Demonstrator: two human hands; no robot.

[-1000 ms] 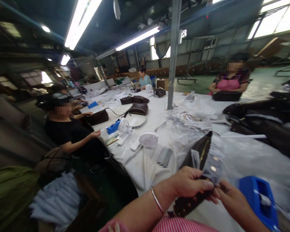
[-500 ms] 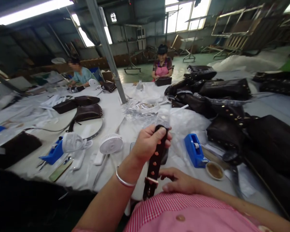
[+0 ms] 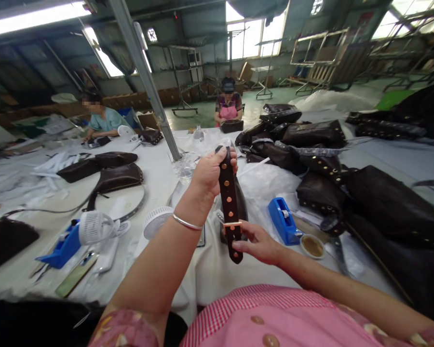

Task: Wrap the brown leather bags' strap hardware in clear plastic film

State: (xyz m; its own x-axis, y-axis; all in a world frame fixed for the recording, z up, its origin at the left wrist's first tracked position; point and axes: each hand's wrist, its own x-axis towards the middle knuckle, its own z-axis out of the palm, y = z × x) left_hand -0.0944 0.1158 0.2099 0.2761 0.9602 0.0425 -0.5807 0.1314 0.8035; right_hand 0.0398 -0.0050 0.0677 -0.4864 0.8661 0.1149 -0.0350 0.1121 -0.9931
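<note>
A dark studded leather strap (image 3: 228,193) with a metal buckle hangs in front of me, its pointed end downward. Near the strap's top, my left hand (image 3: 213,168) has its fingers closed round it. Lower down, my right hand (image 3: 260,242) pinches the strap just below the buckle (image 3: 232,226), thumb on the front and fingers partly hidden behind. Behind the strap, a dark leather bag (image 3: 240,200) is partly covered by it.
Right of my hands stand a blue tape dispenser (image 3: 284,222) and a small round dish (image 3: 312,246). Many dark bags (image 3: 318,193) are heaped on the right. At left are white fans (image 3: 94,228) and another blue dispenser (image 3: 62,248). Two people sit across the table.
My left hand has raised the strap away from my body, so its pointed end now shows. My right hand has closed on the strap below the buckle.
</note>
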